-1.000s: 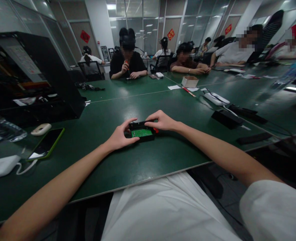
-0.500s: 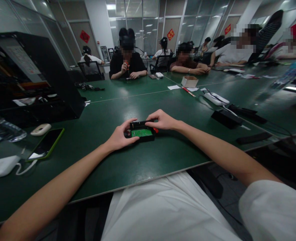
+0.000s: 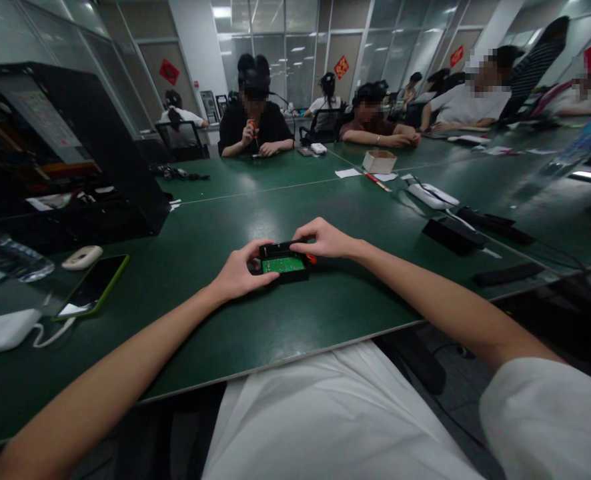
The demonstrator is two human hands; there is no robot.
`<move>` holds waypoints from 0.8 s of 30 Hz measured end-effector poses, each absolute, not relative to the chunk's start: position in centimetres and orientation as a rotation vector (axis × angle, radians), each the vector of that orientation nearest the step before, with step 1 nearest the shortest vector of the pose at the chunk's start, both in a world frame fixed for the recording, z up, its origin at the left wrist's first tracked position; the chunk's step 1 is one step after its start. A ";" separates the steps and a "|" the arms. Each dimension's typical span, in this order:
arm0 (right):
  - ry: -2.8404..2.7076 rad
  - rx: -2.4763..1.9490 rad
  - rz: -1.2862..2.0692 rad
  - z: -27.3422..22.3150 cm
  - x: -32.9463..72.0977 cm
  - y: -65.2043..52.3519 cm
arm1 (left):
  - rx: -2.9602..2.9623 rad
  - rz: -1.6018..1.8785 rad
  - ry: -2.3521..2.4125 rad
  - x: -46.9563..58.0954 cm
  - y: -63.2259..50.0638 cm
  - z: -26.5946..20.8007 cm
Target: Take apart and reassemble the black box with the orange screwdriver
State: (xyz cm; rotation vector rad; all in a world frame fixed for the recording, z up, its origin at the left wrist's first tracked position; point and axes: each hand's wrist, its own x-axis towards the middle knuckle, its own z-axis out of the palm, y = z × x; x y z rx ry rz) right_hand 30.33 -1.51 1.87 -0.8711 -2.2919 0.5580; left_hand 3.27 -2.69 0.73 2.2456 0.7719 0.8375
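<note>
A small black plastic case (image 3: 295, 274) with a green circuit board (image 3: 284, 265) inside it is between my hands on the table. My left hand (image 3: 243, 270) grips the case's left end, thumb along the near edge and fingers at the far side. At the far right corner my right hand (image 3: 323, 238) is closed, thumb and fingers pinching the case's far wall. Something small and red (image 3: 311, 259), perhaps a wire, sticks out at the right end, just below my right hand. The fingertips behind the far wall are hidden.
On the left are a black open-fronted cabinet (image 3: 120, 167), a green-edged phone (image 3: 95, 285), a white power bank (image 3: 5, 332) and a plastic bottle (image 3: 18, 260). A power strip (image 3: 433, 195) and black box (image 3: 453, 235) lie right. Across the table (image 3: 225, 220), a person (image 3: 255, 123) holds a screwdriver.
</note>
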 end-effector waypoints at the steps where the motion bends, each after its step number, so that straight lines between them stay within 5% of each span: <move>1: -2.310 -0.859 0.527 1.9 30.3 -1.5 | 2.244 0.838 0.773 3.3 -2.7 0.7; 24: -2.428 -0.800 0.339 1.9 30.2 -1.5 | 2.279 0.825 0.771 3.1 -2.5 0.4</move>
